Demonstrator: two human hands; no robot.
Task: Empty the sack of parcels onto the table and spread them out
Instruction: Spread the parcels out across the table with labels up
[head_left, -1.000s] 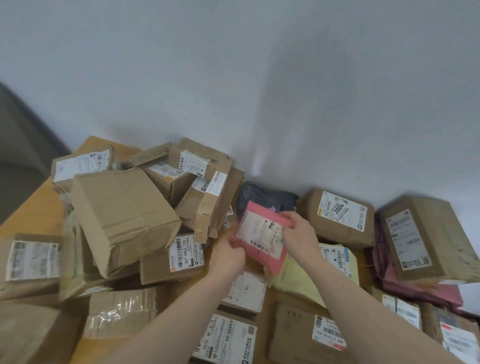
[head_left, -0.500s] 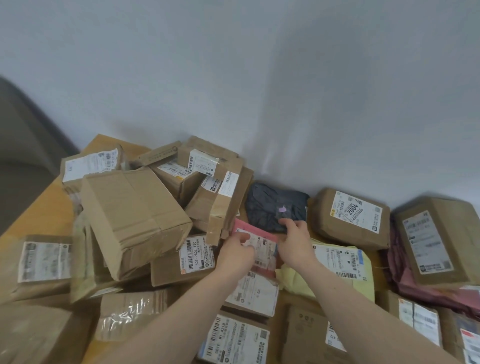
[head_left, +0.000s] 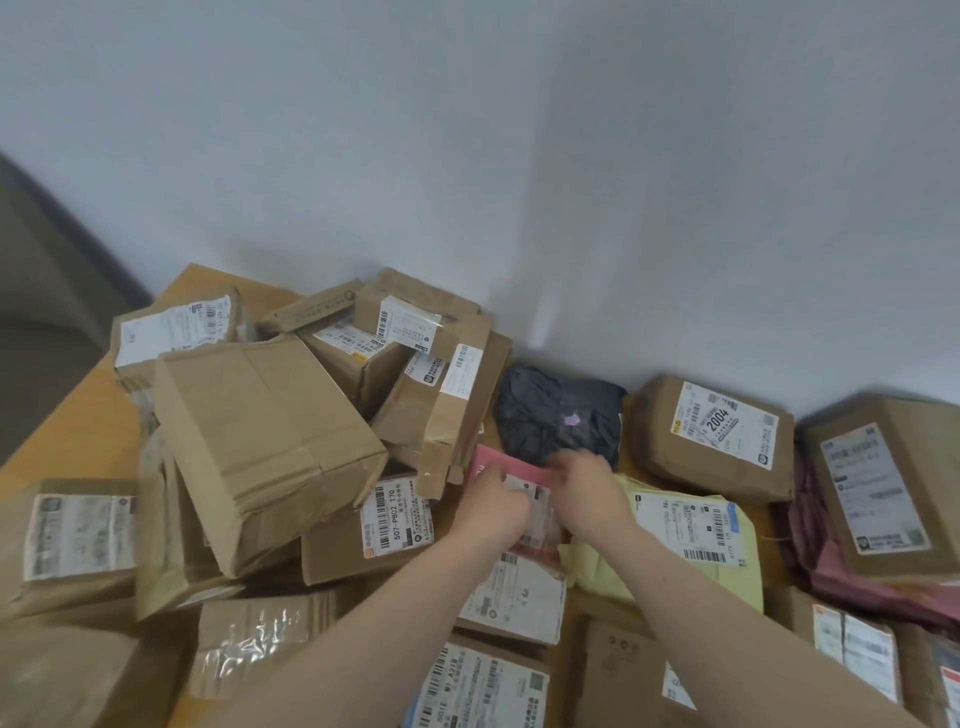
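Note:
A flat pink parcel with a white label lies among the parcels in the middle of the wooden table. My left hand holds its left edge and my right hand holds its right edge, both blurred by motion. A dark grey bag parcel lies just behind it, and a yellow bag parcel lies to its right, partly under my right forearm. No sack is in view.
A heap of several brown cardboard boxes rises at the left. Labelled boxes line the wall at the right, one on a dark pink bag. More labelled parcels lie near the front edge. A pale wall stands right behind.
Both hands have lowered the pink parcel from an upright tilt down flat onto the pile, in front of the grey bag. The view has shifted slightly left.

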